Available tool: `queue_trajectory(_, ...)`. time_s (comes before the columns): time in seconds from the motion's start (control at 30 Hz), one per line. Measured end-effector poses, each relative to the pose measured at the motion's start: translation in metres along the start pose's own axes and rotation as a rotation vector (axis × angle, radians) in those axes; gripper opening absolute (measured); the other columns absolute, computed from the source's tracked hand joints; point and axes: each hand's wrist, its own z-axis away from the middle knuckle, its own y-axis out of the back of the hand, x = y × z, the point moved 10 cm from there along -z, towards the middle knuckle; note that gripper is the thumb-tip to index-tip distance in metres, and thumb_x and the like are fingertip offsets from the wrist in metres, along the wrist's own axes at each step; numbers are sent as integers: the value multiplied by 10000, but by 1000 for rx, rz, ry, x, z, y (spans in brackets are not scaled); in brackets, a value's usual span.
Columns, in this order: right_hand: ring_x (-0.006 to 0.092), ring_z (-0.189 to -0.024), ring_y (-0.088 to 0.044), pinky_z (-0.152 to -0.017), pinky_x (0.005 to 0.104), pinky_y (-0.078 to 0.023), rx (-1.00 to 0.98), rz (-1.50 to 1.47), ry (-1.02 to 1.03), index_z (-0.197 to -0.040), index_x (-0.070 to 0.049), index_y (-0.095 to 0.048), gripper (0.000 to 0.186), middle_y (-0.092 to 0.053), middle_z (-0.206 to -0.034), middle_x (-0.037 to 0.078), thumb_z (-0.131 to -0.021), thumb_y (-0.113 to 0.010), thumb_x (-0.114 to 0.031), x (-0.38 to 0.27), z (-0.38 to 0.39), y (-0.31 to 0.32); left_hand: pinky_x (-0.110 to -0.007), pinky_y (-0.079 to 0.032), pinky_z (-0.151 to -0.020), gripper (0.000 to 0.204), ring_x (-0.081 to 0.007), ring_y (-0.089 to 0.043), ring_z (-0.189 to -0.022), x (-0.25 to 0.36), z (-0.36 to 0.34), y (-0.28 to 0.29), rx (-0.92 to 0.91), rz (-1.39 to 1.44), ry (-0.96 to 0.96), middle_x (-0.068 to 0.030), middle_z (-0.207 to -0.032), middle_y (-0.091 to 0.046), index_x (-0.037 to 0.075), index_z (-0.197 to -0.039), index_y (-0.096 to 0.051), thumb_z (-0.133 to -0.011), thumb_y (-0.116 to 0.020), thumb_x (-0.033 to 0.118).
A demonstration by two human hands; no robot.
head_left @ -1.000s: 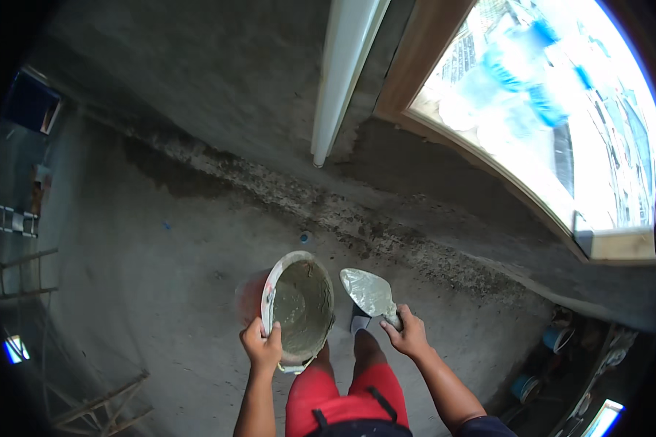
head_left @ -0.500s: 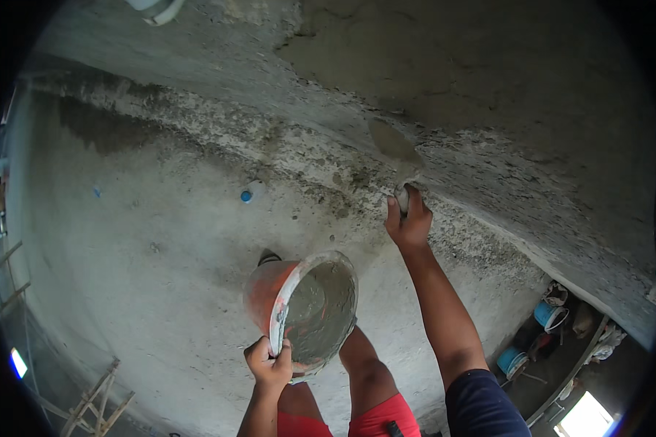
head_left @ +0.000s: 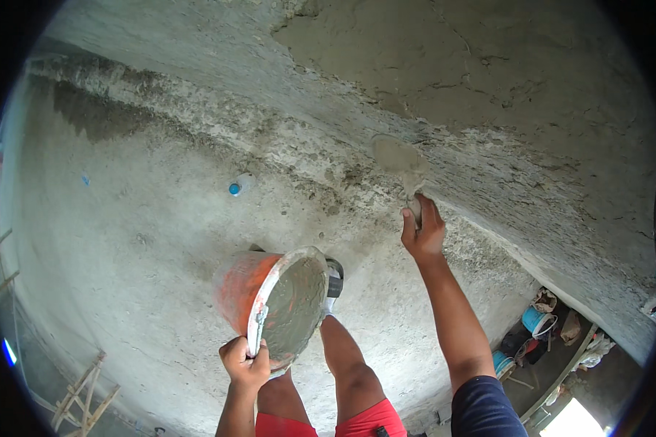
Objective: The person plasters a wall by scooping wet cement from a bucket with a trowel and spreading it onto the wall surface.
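My left hand (head_left: 245, 363) grips the rim of an orange bucket (head_left: 235, 290) by its white handle fitting. The bucket is tilted toward the right, so the wet grey mortar (head_left: 295, 309) inside shows. My right hand (head_left: 426, 231) is closed round the handle of a trowel (head_left: 401, 156), whose blade is coated with mortar and points away from me. The blade is close to the foot of the rough wall (head_left: 503, 171); whether it touches the wall I cannot tell.
A clear bottle with a blue cap (head_left: 235, 189) lies on the concrete floor (head_left: 160, 255). Darker fresh plaster (head_left: 415, 58) covers the upper wall. Blue buckets (head_left: 536, 320) and clutter stand at the lower right, a wooden frame (head_left: 84, 400) at the lower left. My shoe (head_left: 334, 277) is beside the bucket.
The bucket and my left hand have shifted left, uncovering my shoe. My right hand with the trowel has moved slightly right and nearer, and more of the blade's face shows.
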Motion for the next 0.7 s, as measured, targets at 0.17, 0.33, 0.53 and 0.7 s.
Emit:
queue_trajectory(0.17, 373, -761, -701, -586, 441, -573, 126, 165, 89, -1189, -32, -595, 347, -675, -964, 170, -923, -692, -232, -17, -52, 9, -371, -308, -438, 341, -280, -454, -404, -10, 2, 10, 34, -17, 19, -122, -508, -455, 54, -590, -384, -710, -691, -31)
queue_trajectory(0.33, 344, -740, -707, -584, 437, -588, -139, 466, -92, -1182, -71, -609, 354, -680, -976, 135, -926, -693, -300, 22, -29, -14, -337, -310, -464, 368, -146, -413, -445, -17, 9, 12, 23, -29, 3, -54, -505, -439, 77, -618, -375, -741, -704, -35)
queue_trajectory(0.53, 343, -745, -703, -589, 436, -582, 90, 305, 29, -1177, -90, -618, 328, -671, -951, 134, -933, -686, -298, -32, -35, 30, -342, -298, -456, 377, -156, -388, -434, -20, 14, 15, 23, 14, -2, -57, -498, -417, 75, -613, -362, -738, -700, -36)
queue_trajectory(0.7, 367, -784, -700, -607, 445, -578, 139, 359, -16, -1176, -78, -621, 324, -678, -971, 131, -932, -687, -282, -28, -51, 48, -342, -295, -453, 392, -186, -395, -424, -9, 18, 8, -24, 21, -35, -73, -499, -403, 72, -608, -347, -735, -703, -34)
